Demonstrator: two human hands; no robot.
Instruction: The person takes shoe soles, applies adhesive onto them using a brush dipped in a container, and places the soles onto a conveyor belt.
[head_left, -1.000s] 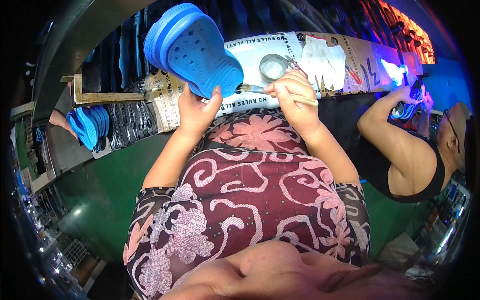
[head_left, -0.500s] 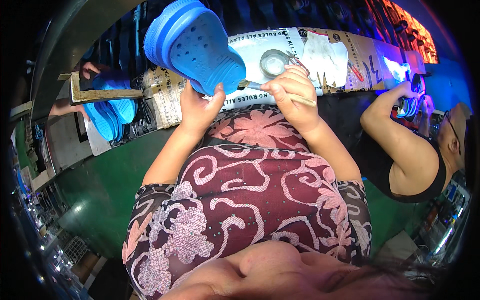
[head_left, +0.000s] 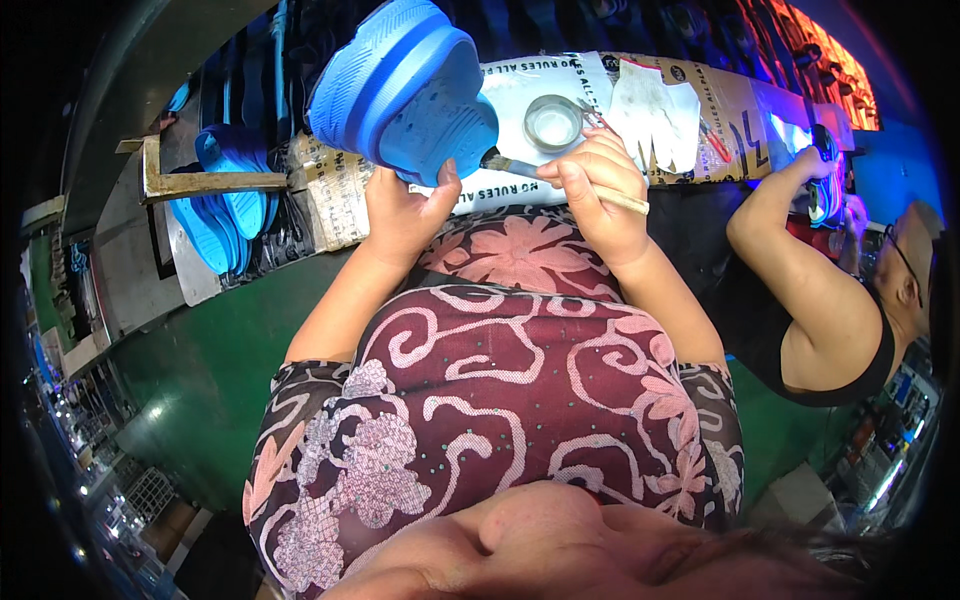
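A blue rubber clog (head_left: 445, 112) is tilted up in my left hand (head_left: 405, 215), its thumb pressed on the near rim and the other fingers mostly hidden beneath. My right hand (head_left: 605, 190) is closed round a flat paintbrush (head_left: 524, 169) with a pale handle. The dark bristles meet the clog's right near edge. Just beyond my right hand, a round clear dish (head_left: 553, 124) with pale contents stands on the covered worktop (head_left: 520, 80).
A white glove (head_left: 645, 108) and a red-handled tool (head_left: 716, 143) lie right of the dish. At left, blue footwear (head_left: 240, 205) sits by a wooden frame (head_left: 215, 183). A person in a black top (head_left: 820, 300) handles a shoe at right.
The clog has turned, showing more of its outer side and sole. Brush and right hand have shifted slightly right. Another person's hands at the far left have left the view.
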